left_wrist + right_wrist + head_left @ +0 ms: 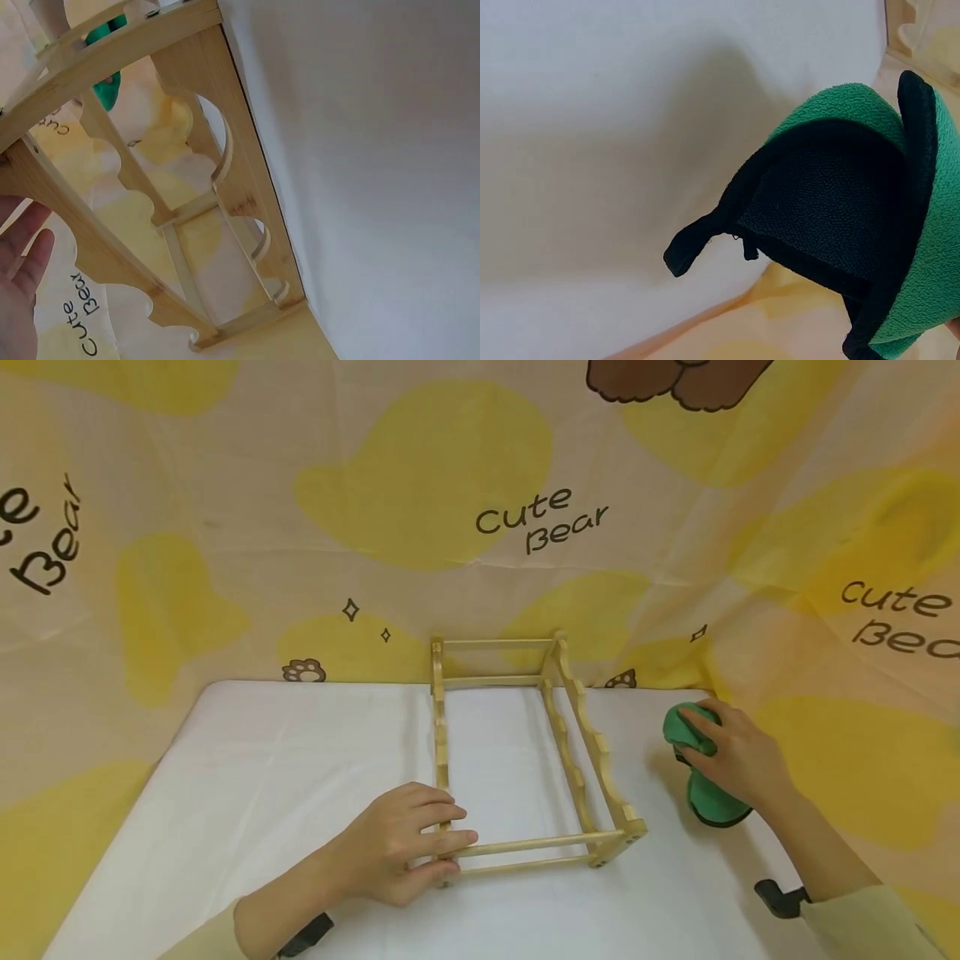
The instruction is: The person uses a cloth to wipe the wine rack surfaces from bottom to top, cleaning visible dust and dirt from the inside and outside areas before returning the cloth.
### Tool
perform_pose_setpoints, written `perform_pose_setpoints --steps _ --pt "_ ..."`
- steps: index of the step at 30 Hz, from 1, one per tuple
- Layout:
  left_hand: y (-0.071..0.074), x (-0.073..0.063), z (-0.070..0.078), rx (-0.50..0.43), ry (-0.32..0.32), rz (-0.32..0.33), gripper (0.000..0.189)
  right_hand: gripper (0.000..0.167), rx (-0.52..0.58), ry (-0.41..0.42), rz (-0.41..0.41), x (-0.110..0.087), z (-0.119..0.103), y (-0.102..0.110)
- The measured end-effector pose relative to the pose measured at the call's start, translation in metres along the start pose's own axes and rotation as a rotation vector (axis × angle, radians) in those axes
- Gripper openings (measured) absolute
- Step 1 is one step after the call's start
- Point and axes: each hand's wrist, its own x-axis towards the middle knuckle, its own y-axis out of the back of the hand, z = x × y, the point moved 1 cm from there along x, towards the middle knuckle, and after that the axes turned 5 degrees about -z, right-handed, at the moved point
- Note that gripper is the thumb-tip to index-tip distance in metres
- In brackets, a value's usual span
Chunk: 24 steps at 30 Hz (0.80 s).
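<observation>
A pale wooden rack (596,756) with wavy-edged side boards and thin crossbars stands on the white table. At its near left corner my left hand (401,843) holds the frame, fingers over the top and thumb lower down. In the left wrist view, fingertips (34,262) show beside a scalloped board. Off to the rack's right, my right hand (738,756) grips a green terry-cloth mitt (847,105) with black edging. Its dark opening and a small black loop show in the right wrist view, where nearly all of the hand is hidden.
The white tabletop (300,752) ends at the back and sides against a yellow-patterned cloth (420,468) printed with "Cute Bear". The rack's far end reaches the table's back edge. Dark straps (780,897) show below the wrists.
</observation>
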Motion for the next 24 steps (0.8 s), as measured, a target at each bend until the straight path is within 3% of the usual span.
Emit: perform_pose_setpoints --steps 9,15,19,24 --pt "0.005 -0.006 -0.004 -0.018 0.046 0.011 0.025 0.068 -0.003 -0.016 0.017 -0.008 -0.012 0.015" --pt "0.007 -0.009 -0.006 -0.024 0.063 0.037 0.026 0.072 0.003 0.019 0.051 -0.012 -0.021 0.024" --pt "0.006 -0.011 -0.008 -0.018 0.049 0.061 0.025 0.059 0.020 0.059 0.108 -0.014 -0.027 0.030" --pt "0.006 -0.013 -0.006 -0.013 0.053 0.081 0.025 0.076 0.014 0.119 0.206 -0.014 -0.038 0.037"
